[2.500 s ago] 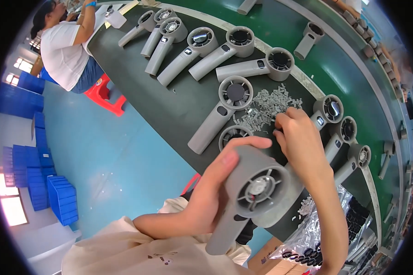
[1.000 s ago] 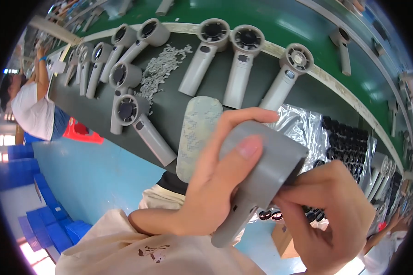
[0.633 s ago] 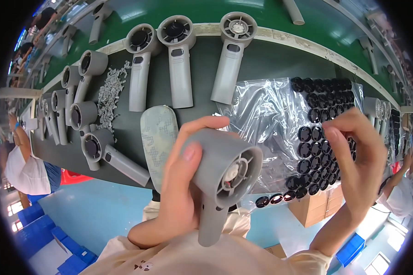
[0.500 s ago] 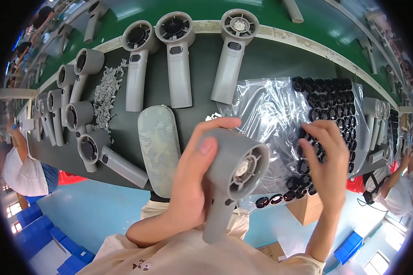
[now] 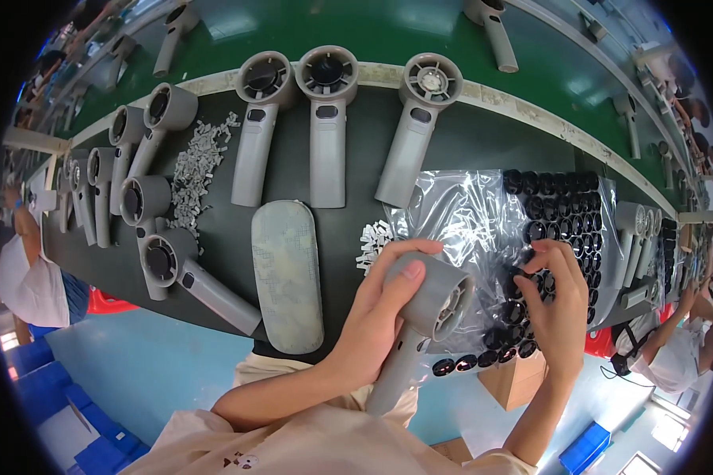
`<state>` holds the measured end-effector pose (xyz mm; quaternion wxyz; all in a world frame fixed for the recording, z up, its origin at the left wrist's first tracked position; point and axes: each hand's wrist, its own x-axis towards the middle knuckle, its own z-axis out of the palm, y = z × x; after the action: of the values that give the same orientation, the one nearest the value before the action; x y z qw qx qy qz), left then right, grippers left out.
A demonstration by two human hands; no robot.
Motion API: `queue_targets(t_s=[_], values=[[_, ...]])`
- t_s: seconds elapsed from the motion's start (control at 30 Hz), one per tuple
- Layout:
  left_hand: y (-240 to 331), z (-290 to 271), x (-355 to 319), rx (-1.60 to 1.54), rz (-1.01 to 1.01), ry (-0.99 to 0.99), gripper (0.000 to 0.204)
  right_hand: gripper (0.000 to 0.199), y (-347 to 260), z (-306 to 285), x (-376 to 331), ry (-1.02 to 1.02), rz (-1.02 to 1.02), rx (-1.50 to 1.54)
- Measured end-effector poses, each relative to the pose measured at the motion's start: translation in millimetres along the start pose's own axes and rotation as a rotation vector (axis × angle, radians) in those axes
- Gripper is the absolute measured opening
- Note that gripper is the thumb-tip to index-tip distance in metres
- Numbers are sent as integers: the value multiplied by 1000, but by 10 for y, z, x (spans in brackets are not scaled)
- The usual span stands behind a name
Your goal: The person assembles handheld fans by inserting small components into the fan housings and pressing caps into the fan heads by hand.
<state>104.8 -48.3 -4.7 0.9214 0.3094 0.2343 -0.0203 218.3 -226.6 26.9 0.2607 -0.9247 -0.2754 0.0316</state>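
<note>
My left hand (image 5: 376, 321) grips a grey handheld fan (image 5: 432, 297) by its round head, thumb across the top. The fan's open end, with spokes and a pale hub, faces right, and its handle slants down towards my body. Over the plastic sheet (image 5: 459, 214) on the right, my right hand (image 5: 558, 305) is closed in a pinch. A black round cap (image 5: 523, 259) shows between its thumb and forefinger, partly hidden. Rows of similar black caps (image 5: 562, 206) lie on the sheet beyond and beside this hand.
Three grey fans (image 5: 327, 150) lie along the table's far side; more crowd the left. Small grey pieces (image 5: 194, 170) form a pile, with white pieces (image 5: 375, 241) near my left hand. A long oval pad (image 5: 287, 277) lies left of centre. Behind the rim runs a green belt (image 5: 388, 32).
The table and its contents appear lower in view. The held fan has shifted slightly right relative to my body and tilted. My right hand stays pinched over the caps.
</note>
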Motion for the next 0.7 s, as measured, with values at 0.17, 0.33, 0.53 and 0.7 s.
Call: queue_targets(t_s=[0.17,0.33,0.53,0.7], values=[[164,31,-106,-80,-47,6,31,26,-319,-268,-135,126,-30,247],[362,86,-222,26,45,21,48,52,-813,69,-205,300,23,873],[491,-31,-301,36,166,76,51,55,-802,322,-150,26,-275,1030],[584,-56,-400,29,292,85,54,52,-976,344,-144,47,-298,1096]])
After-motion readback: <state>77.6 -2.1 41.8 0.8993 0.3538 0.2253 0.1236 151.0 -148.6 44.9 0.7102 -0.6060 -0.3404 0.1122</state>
